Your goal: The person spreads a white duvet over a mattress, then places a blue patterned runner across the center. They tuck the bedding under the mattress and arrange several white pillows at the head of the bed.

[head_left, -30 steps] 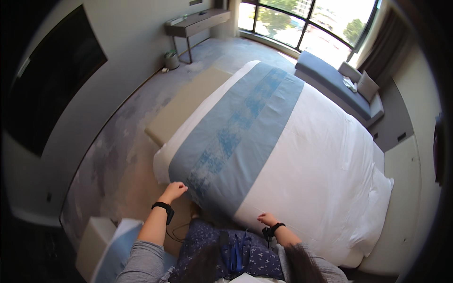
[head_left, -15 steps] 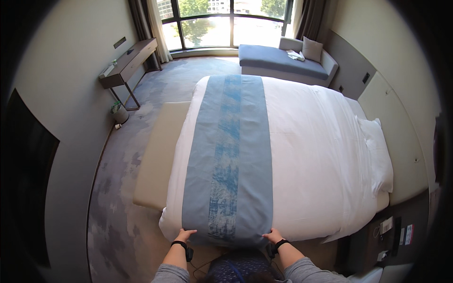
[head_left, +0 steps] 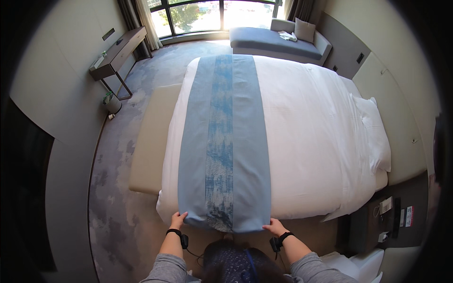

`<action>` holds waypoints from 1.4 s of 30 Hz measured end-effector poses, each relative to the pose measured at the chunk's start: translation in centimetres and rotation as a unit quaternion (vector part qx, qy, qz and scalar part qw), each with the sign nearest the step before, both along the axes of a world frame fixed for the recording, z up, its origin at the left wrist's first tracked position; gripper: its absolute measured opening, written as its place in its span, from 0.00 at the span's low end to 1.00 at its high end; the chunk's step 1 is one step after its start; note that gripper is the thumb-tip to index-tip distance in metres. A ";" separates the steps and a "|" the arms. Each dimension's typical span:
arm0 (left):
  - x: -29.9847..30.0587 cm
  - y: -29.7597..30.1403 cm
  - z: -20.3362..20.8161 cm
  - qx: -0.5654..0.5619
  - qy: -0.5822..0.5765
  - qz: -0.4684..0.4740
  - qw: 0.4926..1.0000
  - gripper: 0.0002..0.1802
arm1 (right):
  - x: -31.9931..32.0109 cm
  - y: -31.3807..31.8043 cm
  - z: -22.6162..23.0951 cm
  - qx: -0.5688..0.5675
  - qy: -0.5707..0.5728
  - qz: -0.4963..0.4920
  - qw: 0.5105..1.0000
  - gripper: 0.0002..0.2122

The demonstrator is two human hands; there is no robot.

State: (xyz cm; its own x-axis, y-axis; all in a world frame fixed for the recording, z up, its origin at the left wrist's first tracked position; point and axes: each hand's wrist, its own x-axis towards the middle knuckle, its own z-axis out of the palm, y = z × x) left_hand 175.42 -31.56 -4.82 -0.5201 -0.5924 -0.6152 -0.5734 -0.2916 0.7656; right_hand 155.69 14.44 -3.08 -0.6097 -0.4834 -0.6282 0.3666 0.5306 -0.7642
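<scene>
My left hand pinches the near left corner of the blue bed runner, fingers curled over its hem; my right hand grips the near right corner the same way, thumb and fingers closed on the cloth; the runner is a long, flat band of woven fabric, pale blue at both sides with a darker mottled stripe down its middle, and it lies smooth across the white duvet, its near end hanging over the mattress edge between my hands; the duvet looks soft and faintly creased, and white pillows are stacked at the right end of the bed; a long beige upholstered bench with rounded corners sits against the left side of the bed; the carpet is grey with cloudy lighter patches; a grey cushioned daybed stands under the window, well apart from me; both my wrists wear dark bands, and my sleeves are grey knit.
</scene>
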 end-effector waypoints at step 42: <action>2.4 16.5 61.7 -0.407 0.718 -0.223 0.518 0.44 | 13.1 13.4 7.8 0.173 0.179 0.137 0.959 0.14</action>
